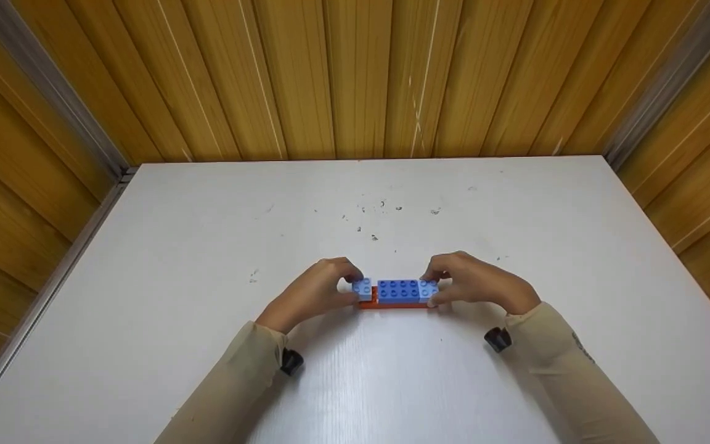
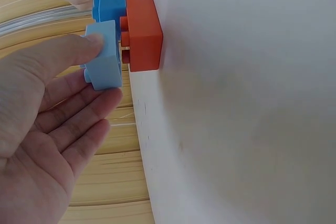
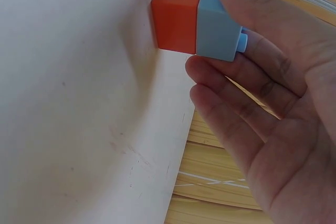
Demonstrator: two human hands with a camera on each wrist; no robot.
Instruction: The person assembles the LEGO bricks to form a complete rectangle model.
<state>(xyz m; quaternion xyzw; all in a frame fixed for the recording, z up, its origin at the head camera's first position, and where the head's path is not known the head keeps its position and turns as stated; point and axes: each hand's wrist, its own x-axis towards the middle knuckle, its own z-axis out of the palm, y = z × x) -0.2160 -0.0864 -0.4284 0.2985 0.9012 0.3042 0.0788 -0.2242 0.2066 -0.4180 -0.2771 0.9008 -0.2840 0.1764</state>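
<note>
A long red-orange toy building brick (image 1: 397, 306) lies on the white table, with a darker blue brick (image 1: 398, 291) seated along its middle. My left hand (image 1: 321, 287) pinches a light blue square brick (image 2: 104, 56) between thumb and fingers. That brick is over the red brick's left end, slightly raised off its studs in the left wrist view. Red studs (image 2: 125, 39) show between it and the darker blue brick. At the right end, my right hand (image 1: 475, 283) grips another light blue brick (image 3: 218, 22), which sits flush on the red one against the darker blue brick.
The white table (image 1: 207, 222) has scattered dark scuff marks beyond the bricks. Wood-patterned panels (image 1: 355, 80) rise behind it and on both sides, with metal corner posts. A black wrist device (image 1: 291, 362) hangs under the left sleeve, another (image 1: 498, 339) under the right.
</note>
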